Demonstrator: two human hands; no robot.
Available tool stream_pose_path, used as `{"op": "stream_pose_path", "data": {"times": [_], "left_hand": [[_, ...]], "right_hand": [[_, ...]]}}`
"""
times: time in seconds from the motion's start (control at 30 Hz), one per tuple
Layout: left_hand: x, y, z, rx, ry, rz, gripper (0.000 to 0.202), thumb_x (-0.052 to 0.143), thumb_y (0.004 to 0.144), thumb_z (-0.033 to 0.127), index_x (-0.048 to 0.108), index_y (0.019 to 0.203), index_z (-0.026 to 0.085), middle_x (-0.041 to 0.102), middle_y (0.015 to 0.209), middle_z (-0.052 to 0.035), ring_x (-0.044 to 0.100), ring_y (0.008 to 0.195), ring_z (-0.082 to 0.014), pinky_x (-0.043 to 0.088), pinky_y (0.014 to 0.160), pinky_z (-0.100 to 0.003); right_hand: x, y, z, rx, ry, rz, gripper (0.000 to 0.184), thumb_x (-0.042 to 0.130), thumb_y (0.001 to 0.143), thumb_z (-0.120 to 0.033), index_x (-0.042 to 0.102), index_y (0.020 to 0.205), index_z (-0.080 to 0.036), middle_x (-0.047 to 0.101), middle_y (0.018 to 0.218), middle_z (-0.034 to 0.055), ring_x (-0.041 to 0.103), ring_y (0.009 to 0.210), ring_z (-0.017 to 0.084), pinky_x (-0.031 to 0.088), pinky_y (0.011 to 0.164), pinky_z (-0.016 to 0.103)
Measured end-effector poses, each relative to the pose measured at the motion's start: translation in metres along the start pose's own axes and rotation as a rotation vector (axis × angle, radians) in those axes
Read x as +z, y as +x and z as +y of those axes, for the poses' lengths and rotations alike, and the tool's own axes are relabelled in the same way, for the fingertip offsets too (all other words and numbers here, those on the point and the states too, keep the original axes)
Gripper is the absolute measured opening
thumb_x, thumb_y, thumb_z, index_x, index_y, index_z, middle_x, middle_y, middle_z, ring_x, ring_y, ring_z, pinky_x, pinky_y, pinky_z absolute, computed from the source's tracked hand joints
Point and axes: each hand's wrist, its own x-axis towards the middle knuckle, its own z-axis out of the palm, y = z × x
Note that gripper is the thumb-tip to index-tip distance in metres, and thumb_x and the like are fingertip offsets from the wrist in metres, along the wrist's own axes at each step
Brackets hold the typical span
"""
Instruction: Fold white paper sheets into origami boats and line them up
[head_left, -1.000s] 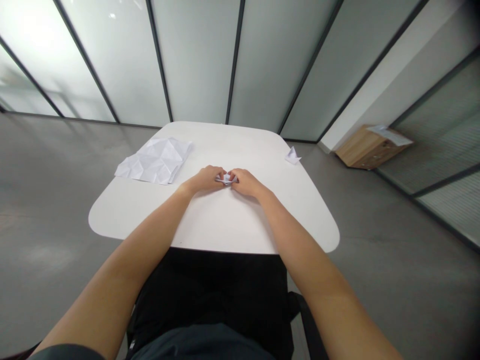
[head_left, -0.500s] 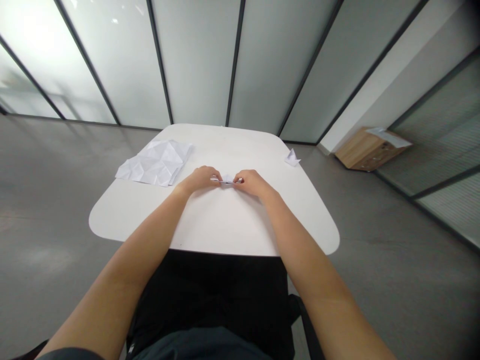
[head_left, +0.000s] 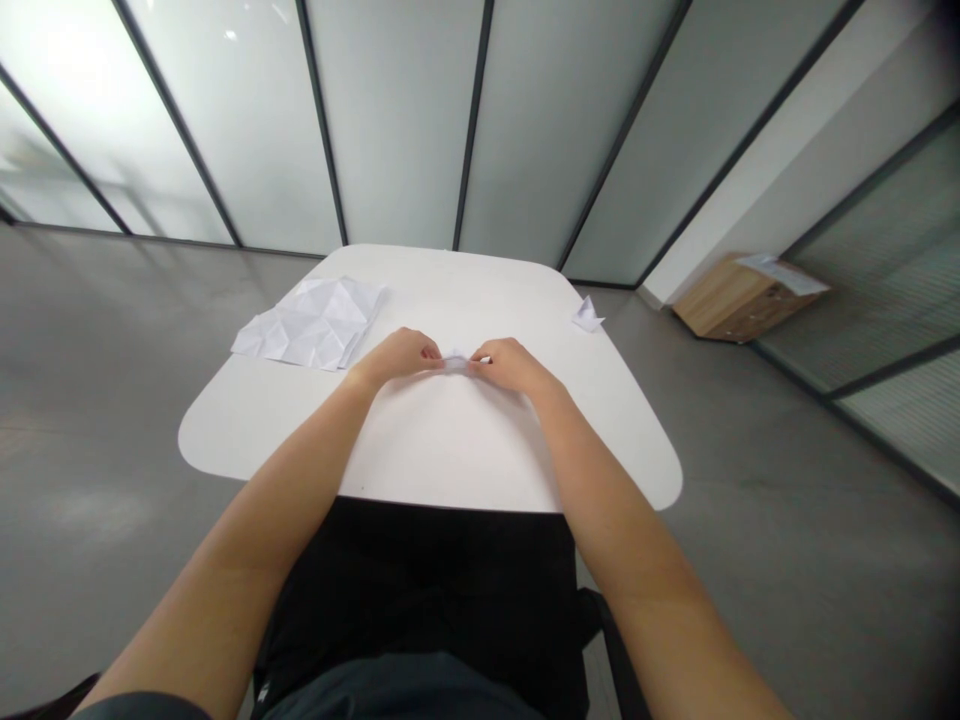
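A small pale mark (head_left: 262, 692) on the black fabric (head_left: 450, 590) at the lower left of the frame is too small to read. At the right, a white sheet (head_left: 784, 273) lies on top of a wood-coloured box (head_left: 731, 300); any print on it is too blurred to make out.

At the centre of the frame, a small white folded paper (head_left: 457, 364) spans the gap between the two hands. The left hand (head_left: 405, 352) pinches its left end, thumb and fingers brought close together. The right hand (head_left: 508, 363) pinches its right end in the same way, with a small opening visible between thumb and curled forefinger. The hands are near each other but apart. Whether the paper touches the white table (head_left: 450, 440) beneath cannot be told.

Left of centre, creased white paper (head_left: 311, 325) lies spread, its surface divided into angular facets. Right of centre, a small pointed paper piece (head_left: 587, 317) sits near the table's right edge. Frosted panels (head_left: 401, 120) with dark uprights fill the upper frame.
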Motion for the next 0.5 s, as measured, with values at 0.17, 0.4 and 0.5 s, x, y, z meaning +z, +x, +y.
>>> {"op": "stream_pose_path", "data": {"times": [0.17, 0.4, 0.5], "left_hand": [[-0.0007, -0.0016, 0.0022, -0.009, -0.024, 0.036, 0.035, 0.061, 0.099, 0.049, 0.085, 0.109, 0.026, 0.084, 0.101, -0.003, 0.076, 0.093, -0.0228, 0.052, 0.085, -0.029], [0.0038, -0.0007, 0.0059, -0.024, -0.031, 0.081, 0.029, 0.062, 0.1, 0.044, 0.078, 0.113, 0.024, 0.083, 0.101, -0.0024, 0.076, 0.091, -0.0217, 0.053, 0.086, -0.03], [0.0073, 0.0001, 0.0068, -0.043, -0.069, 0.103, 0.026, 0.064, 0.098, 0.04, 0.075, 0.116, 0.025, 0.083, 0.105, -0.0021, 0.076, 0.092, -0.0208, 0.054, 0.086, -0.03]], "right_hand": [[0.002, -0.0009, -0.0014, 0.019, 0.085, 0.035, 0.02, 0.07, 0.101, -0.028, 0.084, 0.115, -0.028, 0.084, 0.111, 0.0042, 0.076, 0.094, 0.022, 0.054, 0.092, 0.032], [0.0081, 0.0009, -0.0021, 0.074, 0.113, 0.099, 0.019, 0.074, 0.097, -0.021, 0.08, 0.113, -0.029, 0.083, 0.101, 0.0022, 0.075, 0.089, 0.02, 0.055, 0.089, 0.032], [0.0099, 0.0025, -0.0023, 0.086, 0.085, 0.106, 0.018, 0.074, 0.098, -0.022, 0.081, 0.113, -0.028, 0.083, 0.102, 0.0031, 0.076, 0.089, 0.02, 0.055, 0.089, 0.032]]}}
